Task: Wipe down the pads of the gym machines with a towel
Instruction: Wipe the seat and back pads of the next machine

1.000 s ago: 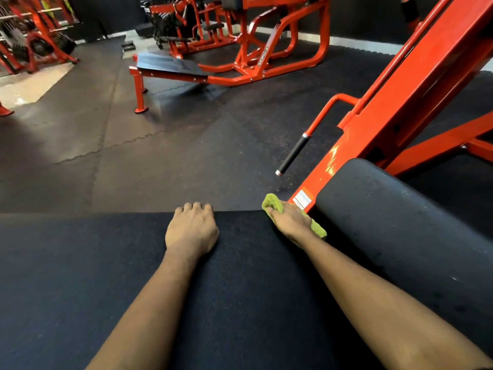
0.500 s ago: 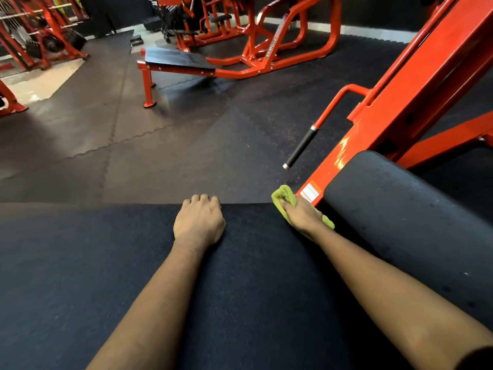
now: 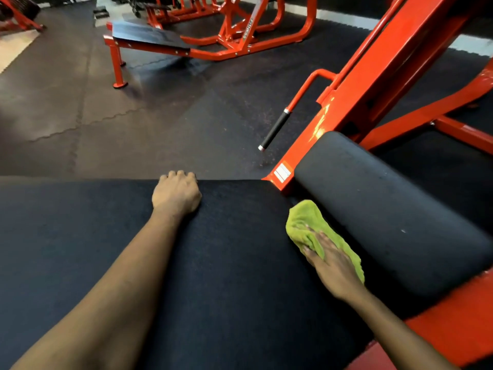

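One right hand (image 3: 335,268) flat on towel (image 3: 302,221)

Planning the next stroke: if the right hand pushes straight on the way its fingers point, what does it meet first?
Probably the orange frame end with its white sticker, at the far corner of the flat pad; depth is unclear.

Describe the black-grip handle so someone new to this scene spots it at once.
Start at the big sloping orange frame on the right. A thin orange bar leaves its left side and bends down; the handle is its end. It alone wears a black grip with silver caps.
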